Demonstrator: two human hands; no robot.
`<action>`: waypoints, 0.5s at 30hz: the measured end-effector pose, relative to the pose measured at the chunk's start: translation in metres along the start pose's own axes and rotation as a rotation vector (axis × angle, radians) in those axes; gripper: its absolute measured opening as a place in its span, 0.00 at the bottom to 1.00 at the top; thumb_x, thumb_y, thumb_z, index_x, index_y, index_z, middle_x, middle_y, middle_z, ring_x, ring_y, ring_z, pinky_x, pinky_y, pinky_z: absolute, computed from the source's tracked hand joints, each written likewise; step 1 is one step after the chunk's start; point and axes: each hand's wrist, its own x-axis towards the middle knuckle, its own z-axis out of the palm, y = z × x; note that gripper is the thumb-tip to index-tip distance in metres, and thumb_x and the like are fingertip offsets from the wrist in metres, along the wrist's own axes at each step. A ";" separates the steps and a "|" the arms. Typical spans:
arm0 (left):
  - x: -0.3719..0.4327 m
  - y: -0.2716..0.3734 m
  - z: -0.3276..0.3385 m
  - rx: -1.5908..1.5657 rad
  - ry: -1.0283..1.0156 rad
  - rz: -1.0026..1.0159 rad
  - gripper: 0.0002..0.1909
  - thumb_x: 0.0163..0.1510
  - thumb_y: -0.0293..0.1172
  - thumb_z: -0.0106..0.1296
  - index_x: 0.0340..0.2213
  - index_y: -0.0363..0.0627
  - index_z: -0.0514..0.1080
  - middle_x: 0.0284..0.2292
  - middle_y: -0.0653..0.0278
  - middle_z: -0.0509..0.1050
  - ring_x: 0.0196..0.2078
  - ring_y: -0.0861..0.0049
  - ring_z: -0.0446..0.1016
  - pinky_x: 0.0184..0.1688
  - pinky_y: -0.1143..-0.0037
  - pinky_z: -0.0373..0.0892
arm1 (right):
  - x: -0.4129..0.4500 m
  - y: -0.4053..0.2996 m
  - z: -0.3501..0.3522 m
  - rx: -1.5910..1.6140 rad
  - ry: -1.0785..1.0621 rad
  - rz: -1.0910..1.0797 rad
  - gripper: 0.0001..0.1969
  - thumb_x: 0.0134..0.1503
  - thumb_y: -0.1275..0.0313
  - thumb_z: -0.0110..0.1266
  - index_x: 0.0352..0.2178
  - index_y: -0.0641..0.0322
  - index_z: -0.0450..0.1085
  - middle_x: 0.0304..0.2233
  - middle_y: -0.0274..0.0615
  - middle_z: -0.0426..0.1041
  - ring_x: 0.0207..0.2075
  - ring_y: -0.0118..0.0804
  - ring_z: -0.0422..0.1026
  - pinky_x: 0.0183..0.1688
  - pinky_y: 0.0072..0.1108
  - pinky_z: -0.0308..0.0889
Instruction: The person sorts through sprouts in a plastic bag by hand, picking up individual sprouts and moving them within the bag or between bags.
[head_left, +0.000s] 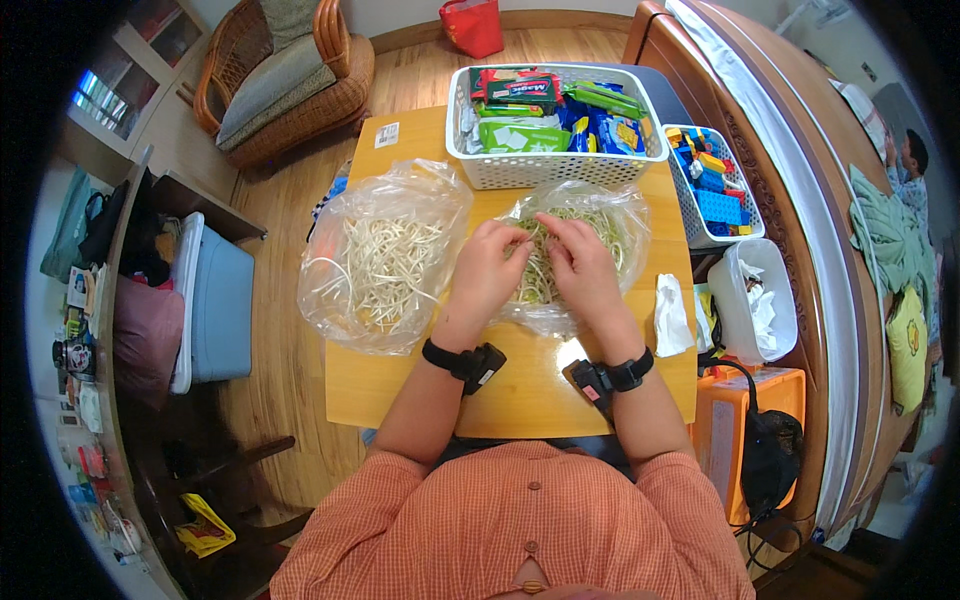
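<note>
My left hand (491, 259) and my right hand (581, 259) are close together over a clear plastic bag (634, 217) of thin greenish sprouts (600, 217). The fingers of both hands are bent inward, with their tips nearly meeting. Whether a sprout is pinched between them is too small to tell. Left of my hands lies another clear plastic bag (322, 300), spread wide and holding a pile of white sprout stems (386, 262). Both bags rest on a yellow wooden table (517, 390). My hands cover part of the greenish sprouts.
A white plastic basket (510, 174) of packaged snacks stands at the table's far edge. On the right are crumpled tissue (673, 315), a basket of toy bricks (712, 199), a bin (780, 300) and an orange case (727, 442). A person (911, 169) is by the bed.
</note>
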 end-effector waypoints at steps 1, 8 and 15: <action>-0.001 0.002 -0.001 -0.002 -0.001 -0.001 0.10 0.52 0.32 0.59 0.35 0.39 0.78 0.34 0.53 0.76 0.38 0.58 0.75 0.41 0.67 0.71 | 0.000 0.000 0.000 0.011 0.018 -0.007 0.21 0.57 0.82 0.51 0.52 0.53 0.72 0.39 0.46 0.73 0.34 0.42 0.73 0.37 0.26 0.69; -0.012 0.017 -0.014 -0.166 -0.033 -0.087 0.10 0.54 0.29 0.59 0.37 0.37 0.78 0.31 0.59 0.77 0.31 0.75 0.73 0.34 0.77 0.69 | 0.002 -0.013 -0.001 0.060 0.031 0.008 0.20 0.57 0.79 0.51 0.52 0.51 0.71 0.43 0.47 0.74 0.38 0.48 0.76 0.39 0.31 0.72; -0.011 0.014 -0.016 -0.152 -0.037 -0.002 0.10 0.54 0.29 0.60 0.37 0.37 0.78 0.30 0.58 0.78 0.29 0.74 0.74 0.32 0.76 0.69 | 0.000 -0.003 0.004 -0.047 0.090 -0.127 0.11 0.57 0.78 0.53 0.42 0.58 0.75 0.39 0.47 0.76 0.38 0.49 0.76 0.39 0.31 0.72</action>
